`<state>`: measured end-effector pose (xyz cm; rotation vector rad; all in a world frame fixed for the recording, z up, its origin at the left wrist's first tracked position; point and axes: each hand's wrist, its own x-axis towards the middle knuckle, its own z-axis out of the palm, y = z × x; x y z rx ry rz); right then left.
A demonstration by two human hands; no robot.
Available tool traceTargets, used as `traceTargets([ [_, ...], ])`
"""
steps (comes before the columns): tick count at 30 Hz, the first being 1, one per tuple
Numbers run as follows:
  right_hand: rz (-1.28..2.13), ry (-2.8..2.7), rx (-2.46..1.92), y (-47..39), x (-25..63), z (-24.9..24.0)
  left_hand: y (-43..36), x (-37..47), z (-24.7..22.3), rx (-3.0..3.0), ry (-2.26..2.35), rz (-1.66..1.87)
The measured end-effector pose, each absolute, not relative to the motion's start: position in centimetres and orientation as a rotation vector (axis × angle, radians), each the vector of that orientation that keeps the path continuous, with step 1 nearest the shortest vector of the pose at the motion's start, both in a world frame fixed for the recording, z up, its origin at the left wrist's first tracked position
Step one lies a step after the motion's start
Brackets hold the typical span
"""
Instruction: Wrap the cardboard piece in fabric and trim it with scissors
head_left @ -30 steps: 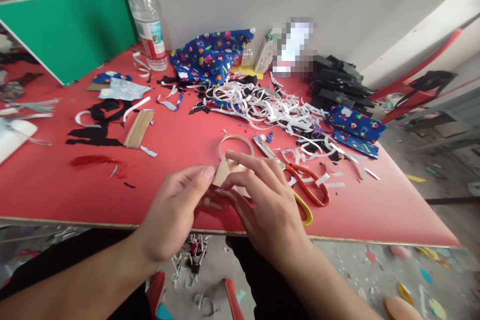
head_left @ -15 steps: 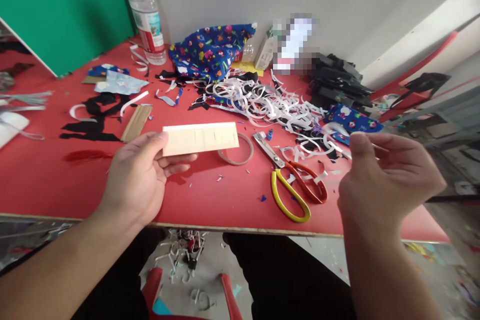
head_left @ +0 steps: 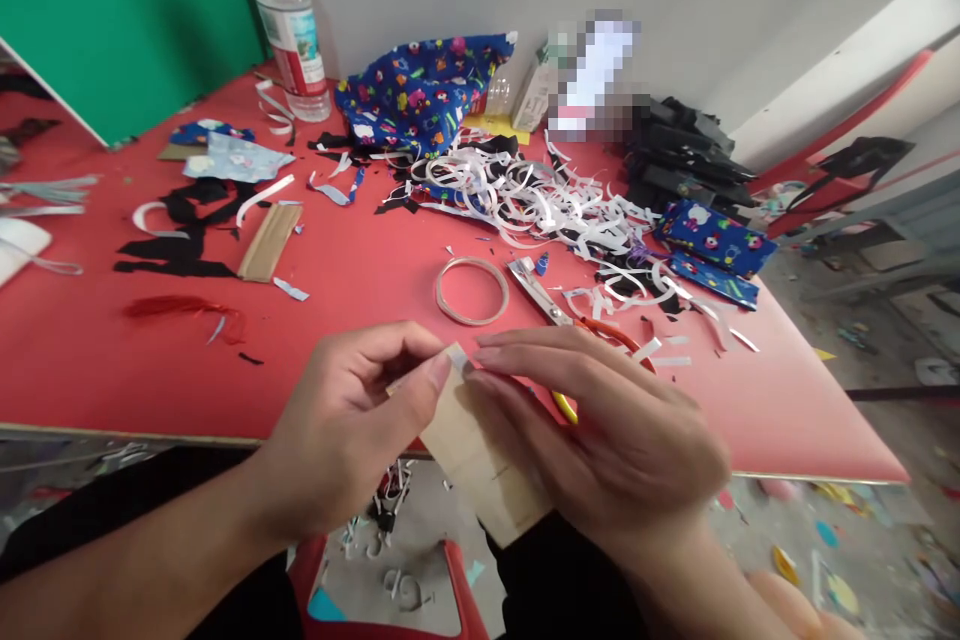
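Note:
Pinched in my left hand [head_left: 367, 400] is a flat cream cardboard strip [head_left: 487, 460], its thumb lying on the upper end. My right hand [head_left: 600, 410] is closed at the same upper end, fingertips against the strip's edge; whether a small piece is between them is hidden. The strip slants down towards my lap, past the table edge. Just beyond my hands lies a thin pale ring of coiled band [head_left: 472, 290]. Scissors [head_left: 551, 300] with one red and one yellow handle rest on the table, partly covered by my right hand.
The red table [head_left: 360, 260] carries a heap of white strip scraps [head_left: 540, 200], patterned blue cloth [head_left: 427, 95], a folded blue piece [head_left: 712, 235] and black stacked material [head_left: 679, 155]. A plastic bottle [head_left: 296, 60] stands by a green board [head_left: 127, 20]. A brown cardboard strip [head_left: 270, 242] lies left.
My left hand has brought the cardboard strip down and towards me, turning it from level to slanted. My right hand has come in from the right and now meets the strip's upper end.

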<state>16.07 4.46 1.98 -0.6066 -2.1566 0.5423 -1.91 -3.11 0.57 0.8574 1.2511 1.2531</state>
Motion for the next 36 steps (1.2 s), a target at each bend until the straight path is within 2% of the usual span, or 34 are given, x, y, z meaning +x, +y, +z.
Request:
traceTargets([
  [7, 0.592, -2.171, -0.480, 5.0, 15.4, 0.8, -3.0, -2.0, 0.3, 0.750, 1.101, 1.211],
  [19, 0.714, -2.304, -0.663, 5.3, 15.0, -0.7, -3.3, -1.8, -0.6, 0.841, 1.263, 1.159],
  [36, 0.653, -2.254, -0.579, 5.4, 15.5, -0.9, -3.5, -2.0, 0.2, 0.998, 1.350, 1.103],
])
